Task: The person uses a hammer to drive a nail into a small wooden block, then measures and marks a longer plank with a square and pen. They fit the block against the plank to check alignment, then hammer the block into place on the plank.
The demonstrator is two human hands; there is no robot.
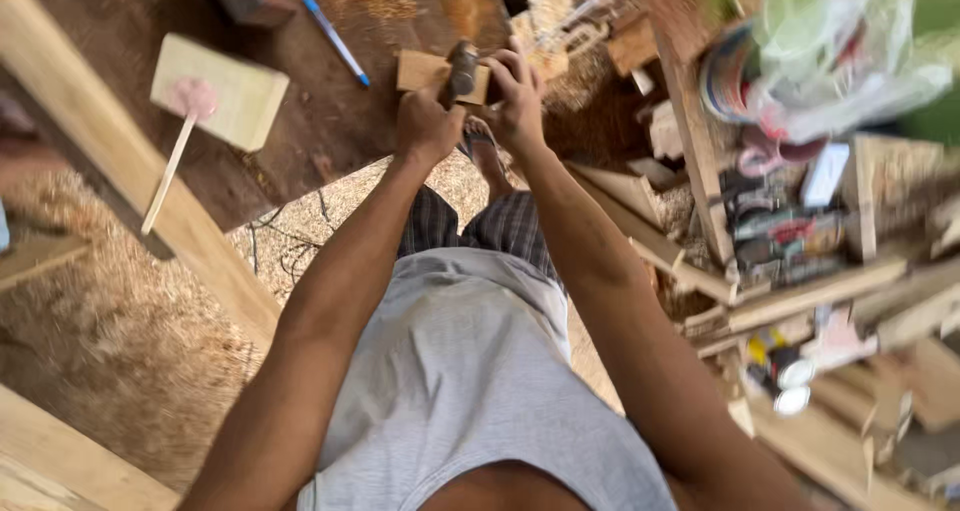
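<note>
A: Reading from the left — which containers appear, and what do they hold?

B: Few on that side. A pale plank (pixel 110 161) runs diagonally across a dark work surface (pixel 300 121), and on it lies a flat wooden block (pixel 235 96) with a pink-headed stick (pixel 180 141) resting across it. A blue pen (pixel 335 39) lies loose further along. Sawdust (pixel 120 341) covers the floor below. The one true container stands at the far right: a wooden shelf (pixel 700 171) crammed with small tins, tubes and offcuts, with a crumpled clear plastic bag (pixel 850 41) on top. What the bag holds is too blurred to tell.

A: And the hands?

B: Both arms reach straight out from the grey vest (pixel 470 371), converging over a small wooden piece (pixel 425 71) at the near edge of the work surface. The left hand (pixel 425 126) is closed into a fist at that piece's lower edge, beside a dark tool (pixel 462 69) — whether the fist grips the tool or the wood I cannot tell. The right hand (pixel 518 96) is curled, fingers bent over the tool's right side and the top of the wood, pressing on both.

A: Position of the piece?

B: Centre top, between the two hands, touching each.
</note>
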